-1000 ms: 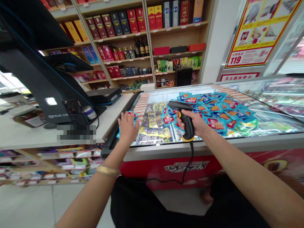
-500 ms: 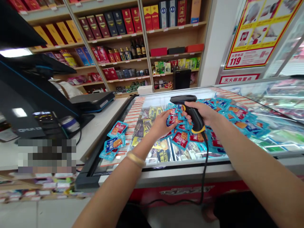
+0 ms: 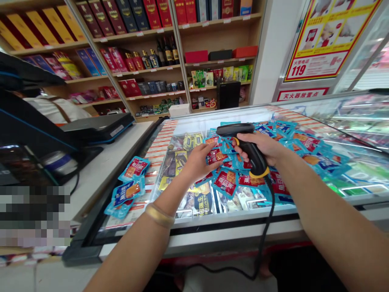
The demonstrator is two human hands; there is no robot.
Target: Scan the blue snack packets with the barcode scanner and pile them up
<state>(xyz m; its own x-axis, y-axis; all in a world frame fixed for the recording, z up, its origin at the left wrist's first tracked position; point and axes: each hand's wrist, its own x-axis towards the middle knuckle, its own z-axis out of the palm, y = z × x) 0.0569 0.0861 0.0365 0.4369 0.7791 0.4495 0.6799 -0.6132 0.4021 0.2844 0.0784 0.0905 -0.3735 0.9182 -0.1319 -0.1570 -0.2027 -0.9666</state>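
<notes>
My right hand (image 3: 263, 148) is wrapped round the grip of a black and yellow barcode scanner (image 3: 251, 152), its head pointing left over a heap of packets. A cable runs down from the grip. My left hand (image 3: 199, 162), with a gold bangle on the wrist, rests at the left edge of the heap. Its thumb and fingers are apart over a red and blue snack packet (image 3: 216, 155), touching it. More small packets (image 3: 226, 181) lie around both hands. Apart from them, several packets (image 3: 129, 190) sit at the left of the glass freezer top (image 3: 154, 152).
On the left counter (image 3: 124, 150) stand a black weighing scale (image 3: 100, 126) and a checkout machine (image 3: 30, 125). Shelves (image 3: 136, 30) with boxes and bottles line the back. A white box (image 3: 180, 110) sits behind the freezer. Goods show through the freezer's glass.
The view has shifted, so the counter and loose packets appear further left. My left hand has moved slightly over the packets, while my right hand keeps hold of the barcode scanner.
</notes>
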